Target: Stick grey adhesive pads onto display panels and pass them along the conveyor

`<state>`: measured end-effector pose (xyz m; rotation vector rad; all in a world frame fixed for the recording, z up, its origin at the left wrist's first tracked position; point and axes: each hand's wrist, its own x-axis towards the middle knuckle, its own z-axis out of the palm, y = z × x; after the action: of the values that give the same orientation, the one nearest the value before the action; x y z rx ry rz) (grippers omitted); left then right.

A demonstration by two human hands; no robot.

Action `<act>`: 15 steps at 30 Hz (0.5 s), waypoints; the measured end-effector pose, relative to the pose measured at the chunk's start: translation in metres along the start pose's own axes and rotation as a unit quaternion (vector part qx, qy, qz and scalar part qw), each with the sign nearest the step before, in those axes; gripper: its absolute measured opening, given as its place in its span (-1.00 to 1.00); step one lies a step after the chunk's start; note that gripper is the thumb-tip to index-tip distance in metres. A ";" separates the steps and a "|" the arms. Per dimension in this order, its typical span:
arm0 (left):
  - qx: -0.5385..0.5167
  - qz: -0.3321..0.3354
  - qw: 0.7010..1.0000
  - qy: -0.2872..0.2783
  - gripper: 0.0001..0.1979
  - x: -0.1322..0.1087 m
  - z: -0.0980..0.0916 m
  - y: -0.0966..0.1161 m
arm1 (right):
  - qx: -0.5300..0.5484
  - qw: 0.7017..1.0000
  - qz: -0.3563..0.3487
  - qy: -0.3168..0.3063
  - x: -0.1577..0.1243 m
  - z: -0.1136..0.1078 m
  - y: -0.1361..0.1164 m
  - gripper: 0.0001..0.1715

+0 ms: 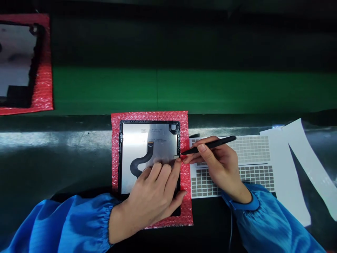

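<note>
A display panel (150, 140) lies face down in a black frame, its silver back upward, on a red bubble-wrap sheet (116, 151). A black flex cable (142, 161) curves across the panel's back. My left hand (150, 200) rests on the panel's lower part, fingers spread, with its forefinger near a small pale pad (176, 157) at the right edge. My right hand (218, 165) holds black tweezers (210, 146), their tips at the panel's right edge beside that pad.
Right of the panel lies a white sheet of small grey pads (254, 151), with loose white paper strips (286, 175) beyond it. Another framed panel (18, 59) sits on red bubble wrap at upper left. A green mat (158, 91) runs along the bench's far side.
</note>
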<state>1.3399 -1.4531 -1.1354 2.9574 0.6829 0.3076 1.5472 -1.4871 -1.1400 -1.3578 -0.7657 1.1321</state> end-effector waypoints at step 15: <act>-0.030 0.062 0.998 -0.003 -0.52 0.012 -0.014 0.004 | -0.113 0.991 -0.032 0.057 -0.032 -0.041 -0.006 -0.89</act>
<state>1.3491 -1.4509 -1.1191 2.9474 0.4805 0.3233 1.5759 -1.5299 -1.1325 -1.5613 -0.8678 0.9298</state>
